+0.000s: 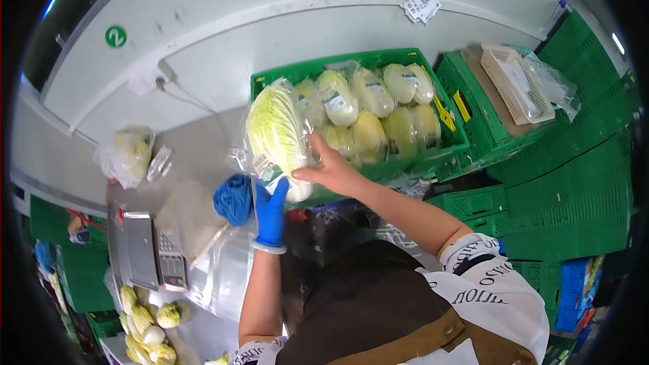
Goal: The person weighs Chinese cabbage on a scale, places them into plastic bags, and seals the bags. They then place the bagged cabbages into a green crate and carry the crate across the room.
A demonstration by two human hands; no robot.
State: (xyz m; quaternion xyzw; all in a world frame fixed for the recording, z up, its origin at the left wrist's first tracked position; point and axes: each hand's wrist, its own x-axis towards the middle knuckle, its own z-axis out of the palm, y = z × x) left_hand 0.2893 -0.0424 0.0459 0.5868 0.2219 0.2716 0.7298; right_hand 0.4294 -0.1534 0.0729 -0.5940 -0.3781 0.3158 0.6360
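A large napa cabbage in clear plastic wrap, with a label near its base, is held up between my hands. My left hand, in a blue glove, supports its lower end. The bare fingers of my right hand grip its right side. Behind it stands a green crate holding several wrapped napa cabbages in two rows. The held cabbage overlaps the crate's left end and hides part of it.
Left on the metal table are a scale, a blue cloth bundle, plastic bags and a bagged item. Unwrapped cabbages lie at lower left. A beige basket sits on green crates at right.
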